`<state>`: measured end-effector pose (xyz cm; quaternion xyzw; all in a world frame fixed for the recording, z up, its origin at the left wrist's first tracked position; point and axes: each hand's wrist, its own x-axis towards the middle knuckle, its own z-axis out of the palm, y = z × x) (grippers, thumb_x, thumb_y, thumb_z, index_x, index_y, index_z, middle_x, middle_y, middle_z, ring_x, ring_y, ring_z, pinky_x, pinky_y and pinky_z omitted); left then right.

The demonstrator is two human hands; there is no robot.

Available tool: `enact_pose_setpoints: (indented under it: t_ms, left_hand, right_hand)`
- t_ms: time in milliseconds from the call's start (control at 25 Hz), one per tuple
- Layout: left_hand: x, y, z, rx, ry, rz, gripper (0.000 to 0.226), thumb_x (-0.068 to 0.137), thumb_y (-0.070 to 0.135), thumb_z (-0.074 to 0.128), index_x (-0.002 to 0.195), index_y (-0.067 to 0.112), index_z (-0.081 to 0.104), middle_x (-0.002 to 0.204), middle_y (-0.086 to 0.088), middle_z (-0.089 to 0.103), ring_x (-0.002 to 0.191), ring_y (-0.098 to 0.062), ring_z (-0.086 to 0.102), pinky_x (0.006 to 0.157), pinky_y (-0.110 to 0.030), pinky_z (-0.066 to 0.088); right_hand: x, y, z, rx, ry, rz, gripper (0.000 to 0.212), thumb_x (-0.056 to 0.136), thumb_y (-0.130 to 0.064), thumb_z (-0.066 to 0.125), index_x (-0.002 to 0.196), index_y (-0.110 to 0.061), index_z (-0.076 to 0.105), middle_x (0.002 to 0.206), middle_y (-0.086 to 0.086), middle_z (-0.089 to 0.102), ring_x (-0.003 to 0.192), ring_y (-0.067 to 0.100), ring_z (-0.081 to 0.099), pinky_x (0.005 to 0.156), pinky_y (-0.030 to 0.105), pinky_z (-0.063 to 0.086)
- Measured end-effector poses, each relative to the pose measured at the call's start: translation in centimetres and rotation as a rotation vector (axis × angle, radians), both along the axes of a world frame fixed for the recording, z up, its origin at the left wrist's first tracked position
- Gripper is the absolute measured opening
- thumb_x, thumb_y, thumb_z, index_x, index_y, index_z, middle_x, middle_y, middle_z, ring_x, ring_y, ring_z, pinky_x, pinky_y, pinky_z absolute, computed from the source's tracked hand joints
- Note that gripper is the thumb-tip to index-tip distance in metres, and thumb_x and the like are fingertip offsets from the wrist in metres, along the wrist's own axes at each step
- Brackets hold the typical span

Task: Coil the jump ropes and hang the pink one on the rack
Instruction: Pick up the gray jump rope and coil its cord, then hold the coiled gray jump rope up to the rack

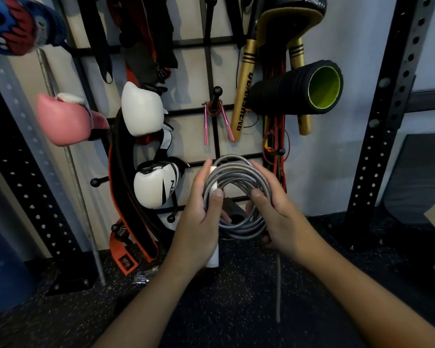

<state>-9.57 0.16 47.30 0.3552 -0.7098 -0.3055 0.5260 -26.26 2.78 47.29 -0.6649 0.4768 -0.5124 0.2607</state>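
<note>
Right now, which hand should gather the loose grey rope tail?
Probably the right hand: the tail hangs directly below it, while the left hand pins the white handle against the grey coil.

- Coiled jump rope (236, 194): grey cord w/ white handle (212, 257).
- Hung jump rope (215, 119): pink handles, reddish cord.
- Boxing glove (65, 120): pink; other gloves (141, 109) white (lower one w/ black markings).
- Foam roller (296, 87): black ridged outside, lime-green inside.
- Sticks (244, 86): gold w/ black bands & lettering.
- Floor (236, 310): black, pale speckles.
- Rack (211, 61): black grid.
</note>
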Motion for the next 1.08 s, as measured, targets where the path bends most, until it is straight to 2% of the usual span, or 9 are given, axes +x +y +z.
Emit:
enact_pose_setpoints:
  t_ms: [80,160,240,400,560,680,800,920,1080]
  left_hand:
    - [0.2,-0.5,0.2,0.01,0.015,0.009,0.044,0.108,0.026,0.044,0.148,0.045,0.035,0.1,0.032,0.065,0.07,-0.01,0.067,0.074,-0.025,0.056]
    - [-0.1,-0.4,0.4,0.021,0.025,0.02,0.039,0.108,0.024,0.045,0.141,0.043,0.039,0.099,0.026,0.066,0.069,-0.011,0.067,0.072,-0.028,0.057]
    - [-0.6,-0.3,0.7,0.029,0.038,0.02,0.035,0.107,0.028,0.045,0.139,0.042,0.041,0.102,0.021,0.066,0.068,-0.012,0.068,0.069,-0.025,0.056]
    - [-1.3,-0.1,1.5,-0.002,0.037,0.024,0.034,0.101,0.045,0.04,0.135,0.046,0.042,0.09,0.036,0.062,0.061,-0.006,0.065,0.063,-0.015,0.051]
    - [-1.5,0.3,1.7,-0.021,0.035,0.045,0.034,0.104,0.042,0.035,0.135,0.044,0.05,0.089,0.032,0.063,0.057,-0.008,0.061,0.06,-0.017,0.052]
    - [-1.8,0.0,1.7,0.015,0.041,0.073,0.027,0.102,0.049,0.033,0.122,0.052,0.051,0.085,0.03,0.065,0.056,-0.007,0.061,0.059,-0.021,0.051]
    - [-2.4,-0.5,1.3,0.024,0.077,0.102,0.027,0.099,0.056,0.032,0.118,0.056,0.051,0.088,0.024,0.067,0.058,-0.007,0.063,0.06,-0.024,0.053]
    - [-2.9,-1.8,0.1,0.018,0.115,0.123,0.037,0.099,0.052,0.034,0.127,0.038,0.052,0.09,0.029,0.067,0.066,0.005,0.064,0.064,-0.014,0.051]
    - [-3.5,-5.7,-1.8,0.083,0.161,0.158,0.041,0.099,0.054,0.036,0.116,0.025,0.058,0.089,0.019,0.066,0.079,0.006,0.06,0.071,-0.007,0.044]
  right_hand:
    - [0.3,-0.2,0.5,-0.03,0.004,0.002,0.038,0.109,-0.039,0.037,0.147,-0.043,0.041,0.09,-0.025,0.063,0.075,-0.013,0.058,0.066,0.008,0.044]
    - [0.5,-0.2,0.6,-0.074,-0.017,-0.046,0.03,0.109,-0.043,0.033,0.131,-0.041,0.052,0.081,-0.008,0.065,0.063,-0.003,0.058,0.055,0.012,0.042]
    - [0.5,-0.4,0.5,-0.114,-0.041,-0.108,0.031,0.109,-0.046,0.031,0.122,-0.035,0.057,0.08,0.007,0.063,0.062,0.006,0.058,0.055,0.021,0.044]
    - [0.5,-0.7,0.5,-0.124,-0.04,-0.17,0.033,0.11,-0.044,0.029,0.109,-0.025,0.056,0.079,0.003,0.062,0.061,0.002,0.054,0.058,0.016,0.04]
    - [0.1,-0.6,-0.1,-0.147,-0.034,-0.123,0.039,0.111,-0.041,0.03,0.148,-0.04,0.043,0.095,0.005,0.067,0.079,0.009,0.064,0.069,0.032,0.051]
    - [-0.3,-0.9,-0.2,-0.147,-0.026,-0.095,0.04,0.112,-0.041,0.03,0.15,-0.046,0.041,0.102,0.006,0.069,0.085,0.018,0.065,0.084,0.05,0.053]
    - [-0.3,-1.4,0.1,-0.163,-0.016,-0.129,0.034,0.112,-0.038,0.03,0.138,-0.037,0.052,0.089,0.005,0.066,0.078,0.015,0.062,0.076,0.045,0.051]
    - [-0.3,-2.4,-0.2,-0.162,-0.054,-0.137,0.032,0.112,-0.037,0.03,0.131,-0.034,0.055,0.088,0.009,0.065,0.077,0.019,0.061,0.073,0.042,0.05]
    - [-0.6,-5.5,-1.7,-0.122,-0.093,-0.126,0.036,0.111,-0.04,0.027,0.135,-0.037,0.054,0.091,0.008,0.063,0.082,0.016,0.06,0.075,0.033,0.05]
